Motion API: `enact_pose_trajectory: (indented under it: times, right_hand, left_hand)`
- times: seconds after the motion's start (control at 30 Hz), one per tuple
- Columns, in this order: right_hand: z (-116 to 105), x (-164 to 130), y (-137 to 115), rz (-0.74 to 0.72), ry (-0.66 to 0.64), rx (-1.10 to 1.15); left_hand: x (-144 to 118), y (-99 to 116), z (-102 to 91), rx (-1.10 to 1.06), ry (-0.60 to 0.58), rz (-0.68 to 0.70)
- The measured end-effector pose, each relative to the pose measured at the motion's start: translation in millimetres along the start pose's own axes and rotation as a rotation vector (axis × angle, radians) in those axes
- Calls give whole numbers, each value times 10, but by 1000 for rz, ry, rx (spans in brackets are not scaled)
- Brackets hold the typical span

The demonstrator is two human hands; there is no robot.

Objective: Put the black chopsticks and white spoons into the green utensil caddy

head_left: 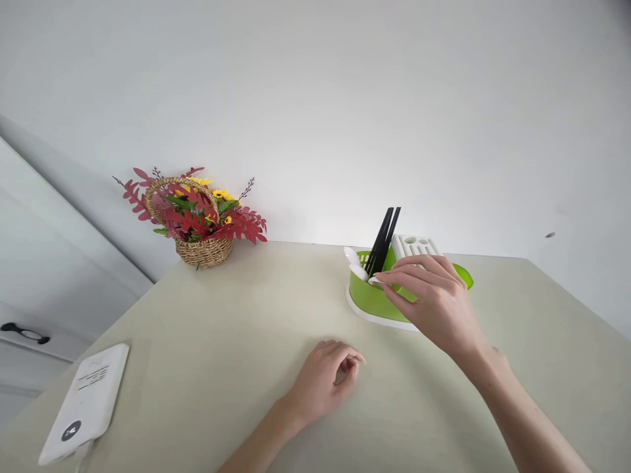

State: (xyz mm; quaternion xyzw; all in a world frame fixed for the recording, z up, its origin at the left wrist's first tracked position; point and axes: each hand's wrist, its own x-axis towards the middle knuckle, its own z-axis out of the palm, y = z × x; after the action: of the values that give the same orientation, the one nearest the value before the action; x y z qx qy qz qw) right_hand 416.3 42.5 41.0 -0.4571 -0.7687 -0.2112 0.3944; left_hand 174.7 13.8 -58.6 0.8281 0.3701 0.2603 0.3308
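My right hand (436, 289) reaches over the front of a green and white utensil holder (377, 303). Its thumb and fingers pinch a white spoon (373, 280) at the holder's left compartment; most of that spoon is hidden by the fingers. Two other white spoons (358, 271) lean at the compartment's left rim, beside several black chopsticks (382, 243) that stand tilted in it. My left hand (325, 374) lies on the table in front of the holder, fingers curled toward the thumb, with nothing visible in it.
On a pale table (236, 328) against the wall, a wicker basket (204, 253) of red leaves and yellow flowers stands at the back left. A white power bank (89, 401) with a cable lies at the left edge. A white cabinet (44, 263) stands beyond that edge.
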Motion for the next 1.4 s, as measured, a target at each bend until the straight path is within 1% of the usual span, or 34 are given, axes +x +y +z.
enact_pose_trajectory:
  times: [0.13, 0.33, 0.5, 0.63, 0.7, 0.8, 0.93, 1.03, 1.17, 1.3, 1.4]
  right_hand:
    - [-31, 1, 4, -4, -35, 22]
    - [-59, -23, 33, 28, -161, 24]
    - [-9, -98, 73, 42, -240, -75]
    - [31, -155, 68, 100, -287, -175]
    - [47, -175, 64, 136, -287, -195]
    - [60, -197, 71, 172, -253, -199]
    - [36, -222, 123, 182, -212, -216]
    - [-12, -247, 206, 171, -204, -229]
    - [-94, -305, 384, 178, -199, -247]
    - [-198, -402, 639, 225, -246, -257]
    - [-295, -486, 894, 276, -287, -263]
  left_hand:
    - [0, 8, -3, -7, 0, 3]
    - [1, 0, -1, 0, -5, -3]
    - [4, -2, -4, 5, -2, -22]
    - [5, -8, 4, -4, -1, -10]
    - [4, -12, 8, -6, 1, -7]
    - [0, -14, 7, -5, -2, -11]
    - [-8, -10, 0, -13, -9, -12]
    - [-13, -9, -4, -16, -3, -11]
    - [-17, -12, -11, -23, 1, -16]
    - [-15, 2, -25, -24, 3, -8]
    - [-11, 29, -41, -21, -4, -5]
